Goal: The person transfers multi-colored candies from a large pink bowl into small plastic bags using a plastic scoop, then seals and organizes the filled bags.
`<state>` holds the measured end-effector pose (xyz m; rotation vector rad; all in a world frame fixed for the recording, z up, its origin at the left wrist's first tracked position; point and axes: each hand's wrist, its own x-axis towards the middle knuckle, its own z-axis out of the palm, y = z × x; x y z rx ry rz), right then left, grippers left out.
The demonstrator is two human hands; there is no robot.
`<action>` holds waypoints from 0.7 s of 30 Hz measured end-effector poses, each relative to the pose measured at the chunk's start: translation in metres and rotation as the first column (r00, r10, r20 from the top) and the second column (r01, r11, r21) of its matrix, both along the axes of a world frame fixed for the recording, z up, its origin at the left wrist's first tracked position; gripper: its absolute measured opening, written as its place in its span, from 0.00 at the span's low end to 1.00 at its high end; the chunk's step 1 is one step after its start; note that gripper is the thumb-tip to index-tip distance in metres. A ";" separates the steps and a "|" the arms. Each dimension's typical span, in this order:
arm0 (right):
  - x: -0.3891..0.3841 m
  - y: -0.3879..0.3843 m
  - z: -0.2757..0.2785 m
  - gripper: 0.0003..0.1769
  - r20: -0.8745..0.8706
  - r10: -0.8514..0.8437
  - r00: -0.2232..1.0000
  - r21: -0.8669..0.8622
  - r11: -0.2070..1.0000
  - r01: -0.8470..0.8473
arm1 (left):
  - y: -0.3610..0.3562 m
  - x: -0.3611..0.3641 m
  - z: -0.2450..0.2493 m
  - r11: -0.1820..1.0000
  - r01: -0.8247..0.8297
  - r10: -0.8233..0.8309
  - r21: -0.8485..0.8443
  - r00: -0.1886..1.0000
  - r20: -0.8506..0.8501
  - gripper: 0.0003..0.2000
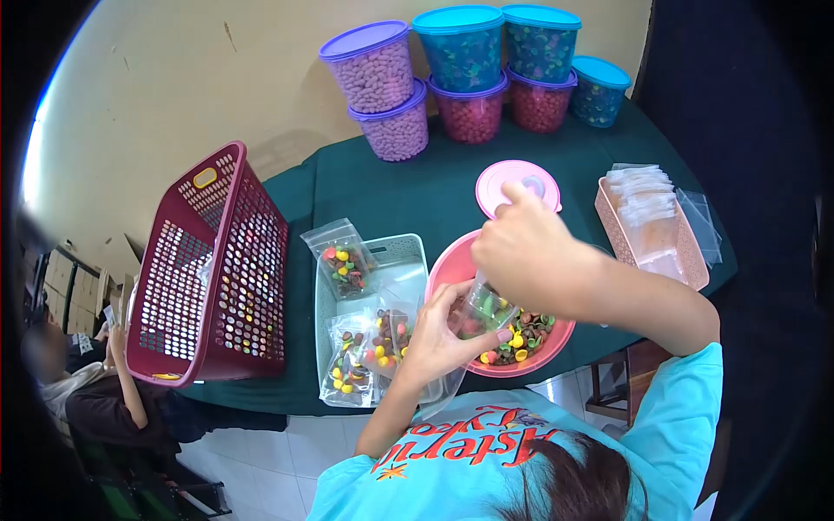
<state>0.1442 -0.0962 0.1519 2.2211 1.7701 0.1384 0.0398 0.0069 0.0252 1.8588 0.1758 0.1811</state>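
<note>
My left hand [434, 337] holds a small clear plastic bag [452, 382] at the near rim of a pink bowl [445, 271], which contains colourful button-shaped candies [526, 334]. Just above it, my right hand [519, 250] is closed around a small clear container [486, 306] with candies in it, tipped down toward the bag's mouth. Left of the bowl, a grey tray [401, 250] carries filled candy bags [343, 265] [350, 369]. A pink lid [512, 181] lies behind the bowl.
A maroon perforated basket [217, 269] stands tilted at the table's left edge. A pink tray [608, 221] with empty clear bags [647, 208] sits at the right. Stacked tubs of candy with purple [378, 74] and blue lids [460, 48] line the back. Another person [95, 391] sits at the lower left.
</note>
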 end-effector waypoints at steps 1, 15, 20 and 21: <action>-0.007 0.002 0.003 0.06 0.019 -0.001 1.000 -0.063 0.998 0.002 | 0.000 0.000 -0.001 1.000 0.012 -0.013 0.012 0.998 0.053 0.33; 0.046 -0.012 -0.099 0.12 -0.102 -0.070 0.992 -0.103 0.993 0.059 | 0.034 -0.062 -0.040 0.695 0.036 0.077 -0.719 0.989 0.123 0.45; 0.049 -0.001 -0.164 0.16 0.000 0.033 0.999 -0.064 0.997 -0.033 | 0.021 -0.075 -0.054 0.792 0.109 -0.048 -0.600 0.992 0.117 0.46; 0.053 0.001 -0.174 0.16 -0.005 0.049 0.999 -0.068 0.996 -0.049 | 0.016 -0.076 -0.053 0.791 0.094 -0.032 -0.605 0.993 0.112 0.46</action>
